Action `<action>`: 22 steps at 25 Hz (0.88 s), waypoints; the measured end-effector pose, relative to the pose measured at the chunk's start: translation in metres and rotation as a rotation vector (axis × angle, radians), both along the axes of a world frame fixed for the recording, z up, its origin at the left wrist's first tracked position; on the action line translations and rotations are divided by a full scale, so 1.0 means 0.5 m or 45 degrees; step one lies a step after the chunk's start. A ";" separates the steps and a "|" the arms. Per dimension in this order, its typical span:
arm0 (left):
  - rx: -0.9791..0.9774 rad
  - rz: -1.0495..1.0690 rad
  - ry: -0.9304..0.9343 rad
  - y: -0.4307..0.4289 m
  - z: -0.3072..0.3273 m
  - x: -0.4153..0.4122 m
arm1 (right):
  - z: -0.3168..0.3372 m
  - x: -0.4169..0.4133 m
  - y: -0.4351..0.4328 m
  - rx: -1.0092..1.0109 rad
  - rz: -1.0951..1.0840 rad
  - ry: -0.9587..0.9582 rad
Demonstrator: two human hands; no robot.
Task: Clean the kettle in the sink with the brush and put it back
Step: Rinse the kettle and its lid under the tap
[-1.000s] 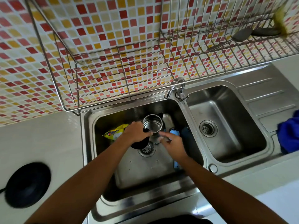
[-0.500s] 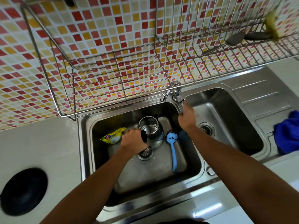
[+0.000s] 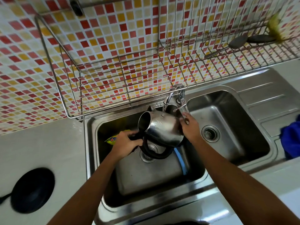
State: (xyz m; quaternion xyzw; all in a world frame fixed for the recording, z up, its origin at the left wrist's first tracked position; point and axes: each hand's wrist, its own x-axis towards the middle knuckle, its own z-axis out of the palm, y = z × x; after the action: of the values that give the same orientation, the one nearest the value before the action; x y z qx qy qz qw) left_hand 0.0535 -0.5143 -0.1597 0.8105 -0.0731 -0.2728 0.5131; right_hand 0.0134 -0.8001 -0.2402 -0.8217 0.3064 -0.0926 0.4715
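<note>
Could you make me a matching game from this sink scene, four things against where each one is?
Things:
1. kettle
2. brush
3. blue cloth
4. yellow packet

Places:
A. lying in the left basin, under the kettle
B. on the counter at the far right
C. held tilted under the running tap
D. at the left basin's left wall

Pairs: 1-C, 2-A, 3-B, 4-D

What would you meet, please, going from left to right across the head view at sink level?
Black kettle base → yellow packet → left hand → kettle → right hand → right basin drain → blue cloth.
</note>
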 end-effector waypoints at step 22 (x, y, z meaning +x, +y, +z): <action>-0.188 0.031 0.255 -0.069 0.050 0.013 | 0.097 -0.145 -0.020 1.107 -0.397 -0.333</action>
State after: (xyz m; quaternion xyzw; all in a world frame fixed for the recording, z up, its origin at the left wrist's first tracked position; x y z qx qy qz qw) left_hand 0.0600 -0.5486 -0.1346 0.7400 -0.0318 -0.3400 0.5795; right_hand -0.0593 -0.8103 -0.1920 -0.4741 0.3744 -0.1279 0.7866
